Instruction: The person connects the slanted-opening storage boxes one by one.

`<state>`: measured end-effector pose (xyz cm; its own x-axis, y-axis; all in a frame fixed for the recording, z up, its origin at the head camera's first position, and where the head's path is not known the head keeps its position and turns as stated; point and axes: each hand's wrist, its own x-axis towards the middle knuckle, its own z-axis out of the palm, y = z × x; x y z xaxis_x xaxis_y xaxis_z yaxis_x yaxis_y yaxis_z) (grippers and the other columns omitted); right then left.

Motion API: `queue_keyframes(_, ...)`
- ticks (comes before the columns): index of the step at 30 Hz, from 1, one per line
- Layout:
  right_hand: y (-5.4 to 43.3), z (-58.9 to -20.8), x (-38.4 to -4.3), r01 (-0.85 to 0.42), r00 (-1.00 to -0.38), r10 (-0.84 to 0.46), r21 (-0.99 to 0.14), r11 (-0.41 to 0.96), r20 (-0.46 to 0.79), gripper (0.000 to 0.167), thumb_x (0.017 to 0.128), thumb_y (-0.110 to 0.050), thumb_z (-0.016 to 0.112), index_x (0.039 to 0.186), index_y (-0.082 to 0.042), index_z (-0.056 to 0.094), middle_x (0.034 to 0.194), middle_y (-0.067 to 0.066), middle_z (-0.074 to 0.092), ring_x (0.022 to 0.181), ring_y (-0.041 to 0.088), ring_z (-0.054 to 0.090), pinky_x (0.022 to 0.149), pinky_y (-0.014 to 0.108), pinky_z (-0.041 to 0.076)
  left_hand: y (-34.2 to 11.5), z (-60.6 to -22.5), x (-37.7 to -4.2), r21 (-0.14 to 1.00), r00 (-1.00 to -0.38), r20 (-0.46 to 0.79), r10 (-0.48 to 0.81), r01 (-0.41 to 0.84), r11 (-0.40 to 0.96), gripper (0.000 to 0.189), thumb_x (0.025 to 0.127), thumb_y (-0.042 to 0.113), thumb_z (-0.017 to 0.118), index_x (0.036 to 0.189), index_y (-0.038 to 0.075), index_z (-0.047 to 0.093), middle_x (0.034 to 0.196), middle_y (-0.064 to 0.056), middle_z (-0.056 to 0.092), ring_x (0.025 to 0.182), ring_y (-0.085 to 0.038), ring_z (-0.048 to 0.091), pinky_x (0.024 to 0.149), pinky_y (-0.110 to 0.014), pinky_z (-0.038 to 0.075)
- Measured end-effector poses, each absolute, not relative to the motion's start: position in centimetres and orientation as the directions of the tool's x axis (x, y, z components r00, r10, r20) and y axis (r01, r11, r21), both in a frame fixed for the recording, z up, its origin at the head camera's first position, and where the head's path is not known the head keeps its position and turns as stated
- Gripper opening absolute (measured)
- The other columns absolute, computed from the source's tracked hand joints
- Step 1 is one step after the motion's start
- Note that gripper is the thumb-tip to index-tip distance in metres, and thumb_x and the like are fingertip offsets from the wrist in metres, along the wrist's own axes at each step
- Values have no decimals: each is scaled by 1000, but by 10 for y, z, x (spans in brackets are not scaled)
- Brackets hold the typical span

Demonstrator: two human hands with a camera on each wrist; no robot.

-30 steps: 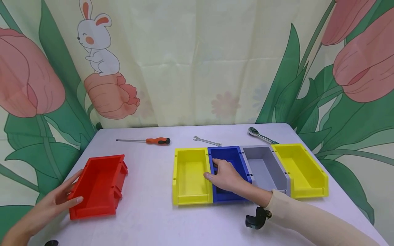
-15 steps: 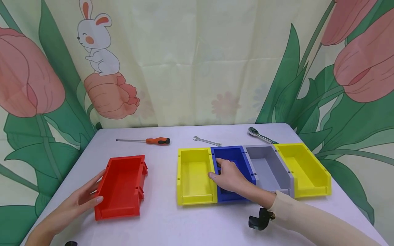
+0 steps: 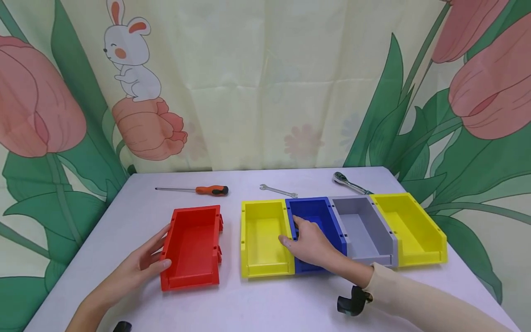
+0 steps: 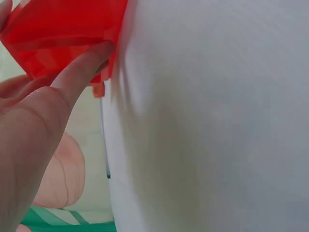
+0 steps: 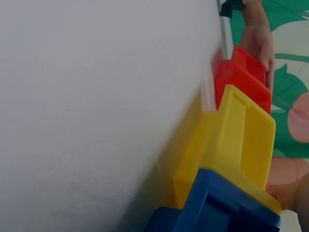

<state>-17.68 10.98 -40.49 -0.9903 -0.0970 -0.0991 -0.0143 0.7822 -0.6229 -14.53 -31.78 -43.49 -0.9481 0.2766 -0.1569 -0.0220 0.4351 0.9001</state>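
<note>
At the left of the head view, my left hand (image 3: 134, 267) grips a red storage bin (image 3: 194, 249) by its left wall, thumb over the rim. The left wrist view shows its fingers against the red bin (image 4: 72, 29). My right hand (image 3: 310, 244) pinches the adjoining walls of the left yellow bin (image 3: 265, 240) and the blue bin (image 3: 313, 210), thumb on the yellow side and fingers inside the blue one. A narrow gap separates the red bin from that yellow bin. In the right wrist view, the yellow bin (image 5: 231, 140) stands between the blue and red ones.
A grey bin (image 3: 358, 226) and another yellow bin (image 3: 408, 230) continue the row on the right. Behind lie an orange-handled screwdriver (image 3: 211, 190), a small wrench (image 3: 278, 190) and a ratchet (image 3: 350, 183). A printed curtain (image 3: 265, 92) hangs behind the white table (image 3: 265, 309).
My left hand has slid the red bin to the right, closer to the row, and straightened it. The row of bins has shifted slightly right with my right hand on it.
</note>
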Motion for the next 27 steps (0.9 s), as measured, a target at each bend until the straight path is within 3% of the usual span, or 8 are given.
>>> queue_keyframes(3,108,-409,-173,-34,-990,-111,-622,783,-86,80,96,-30,77,157,8,42,133,21,72,101,18,73,100,49,63,-316,-435,-148,903,-948,-145,284,-10,428,97,97,30,76,171,34,14,177,-16,20,150,-54,42,92,-37,66)
queue_keyframes(6,107,-411,-171,-40,-990,-118,-641,767,-79,76,96,-23,76,157,8,42,104,11,78,88,13,72,92,43,66,-313,-435,-150,908,-946,-145,291,-11,418,97,97,30,76,172,32,14,177,-16,21,150,-54,41,93,-37,66)
queue_keyframes(10,106,-410,-171,-41,-989,-125,-668,743,-78,74,96,-17,73,157,10,41,69,5,65,63,12,66,70,31,66,-309,-435,-151,912,-943,-149,297,-14,411,98,97,30,77,172,32,14,177,-16,20,150,-54,41,93,-37,66)
queue_keyframes(12,105,-409,-171,-44,-990,-122,-673,739,-69,72,96,-16,73,156,10,42,75,7,70,63,12,66,69,31,66,-307,-435,-152,913,-942,-146,301,-11,408,97,97,30,77,171,32,15,177,-15,20,151,-54,41,93,-37,66)
queue_keyframes(15,105,-408,-170,-43,-991,-116,-678,733,-62,70,95,-14,72,155,10,43,101,16,79,73,14,70,78,36,68,-304,-435,-153,913,-942,-142,305,-6,407,98,96,30,77,171,32,16,177,-14,21,151,-53,41,93,-37,66)
queue_keyframes(17,105,-407,-169,-40,-992,-109,-675,737,-59,69,95,-13,72,154,10,44,122,19,77,84,14,72,86,40,67,-302,-435,-154,912,-942,-145,304,-8,410,98,95,30,78,171,32,16,177,-14,21,151,-52,41,94,-37,66)
queue_keyframes(19,106,-405,-168,-30,-992,-105,-679,734,-69,69,96,-13,71,154,10,44,128,20,75,87,15,73,87,42,67,-301,-435,-154,911,-942,-148,303,-11,413,99,95,31,78,171,32,16,177,-14,21,151,-52,42,94,-37,66)
queue_keyframes(27,113,-384,-170,-20,-992,-97,-683,730,-75,69,97,-16,70,156,8,42,115,17,77,74,12,69,84,37,67,-296,-436,-156,912,-941,-130,314,10,410,99,95,32,78,171,33,15,177,-16,21,150,-51,44,93,-37,66)
